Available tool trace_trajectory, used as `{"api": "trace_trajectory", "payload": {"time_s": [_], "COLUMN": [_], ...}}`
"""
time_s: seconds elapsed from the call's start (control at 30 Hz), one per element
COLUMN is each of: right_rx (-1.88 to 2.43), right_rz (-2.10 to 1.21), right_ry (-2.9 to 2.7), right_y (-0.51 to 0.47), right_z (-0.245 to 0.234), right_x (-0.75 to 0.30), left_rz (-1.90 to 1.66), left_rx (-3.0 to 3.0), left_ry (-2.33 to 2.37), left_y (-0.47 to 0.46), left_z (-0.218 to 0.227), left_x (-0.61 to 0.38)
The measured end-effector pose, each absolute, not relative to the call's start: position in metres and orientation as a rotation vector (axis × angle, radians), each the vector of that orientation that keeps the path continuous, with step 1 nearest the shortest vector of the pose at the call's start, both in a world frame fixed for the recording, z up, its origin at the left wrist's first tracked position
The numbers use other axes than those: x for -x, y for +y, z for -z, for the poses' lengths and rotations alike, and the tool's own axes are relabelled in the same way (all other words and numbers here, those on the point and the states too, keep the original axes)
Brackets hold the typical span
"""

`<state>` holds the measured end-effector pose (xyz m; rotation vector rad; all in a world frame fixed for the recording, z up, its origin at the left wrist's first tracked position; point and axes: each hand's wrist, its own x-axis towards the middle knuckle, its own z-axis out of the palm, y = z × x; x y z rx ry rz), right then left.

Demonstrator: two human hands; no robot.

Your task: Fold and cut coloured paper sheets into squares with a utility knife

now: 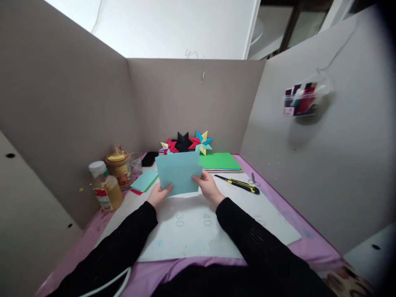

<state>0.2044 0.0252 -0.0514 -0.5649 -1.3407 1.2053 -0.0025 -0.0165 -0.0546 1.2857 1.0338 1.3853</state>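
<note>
A light blue sheet of paper [179, 171] is held up above the white cutting mat [192, 231], between my two hands. My left hand [159, 195] grips its lower left corner, thumb on the near face. At the lower right edge, my right hand [209, 187] pinches the sheet the same way. A faint line runs across the upper part of the paper; whether it is a fold or a second layer, I cannot tell. To the left lies a small stack of light blue, green and red paper [144, 180]. Right of my right hand rests a black and yellow utility knife [243, 185].
Scissors [253, 180] lie beyond the knife. Behind the hands are a stack of coloured paper [221, 161] and folded paper stars [202, 142]. A bottle [107, 187], a lidded jar [119, 167] and a clear cup [136, 162] stand left. Grey partitions [198, 103] enclose the table.
</note>
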Motion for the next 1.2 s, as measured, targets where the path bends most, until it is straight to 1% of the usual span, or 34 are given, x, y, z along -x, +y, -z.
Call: {"api": "trace_trajectory", "payload": {"time_s": [0.13, 0.27, 0.47, 0.63, 0.87, 1.2], "right_rx": [0.539, 0.612, 0.602, 0.631, 0.574, 0.558], "right_rz": [-1.215, -1.180, -1.149, -1.192, -1.094, -1.059], "right_ry": [-1.368, -1.409, -1.400, -1.380, -1.403, -1.395], "right_y": [0.020, 0.018, 0.017, 0.013, 0.009, 0.007], "right_z": [0.060, 0.066, 0.059, 0.058, 0.054, 0.049], "right_x": [-0.199, -0.193, -0.194, -0.194, -0.193, -0.191], "left_rz": [-1.435, -1.416, -1.460, -1.408, -1.463, -1.493], "left_rx": [-1.287, -1.256, -1.250, -1.186, -1.229, -1.273], "left_ry": [1.019, 1.026, 1.024, 1.023, 1.031, 1.006], "left_y": [-0.016, -0.018, -0.019, -0.020, -0.021, -0.018], "left_z": [0.050, 0.050, 0.048, 0.048, 0.047, 0.047], "left_x": [0.004, -0.002, -0.003, -0.005, -0.004, -0.002]}}
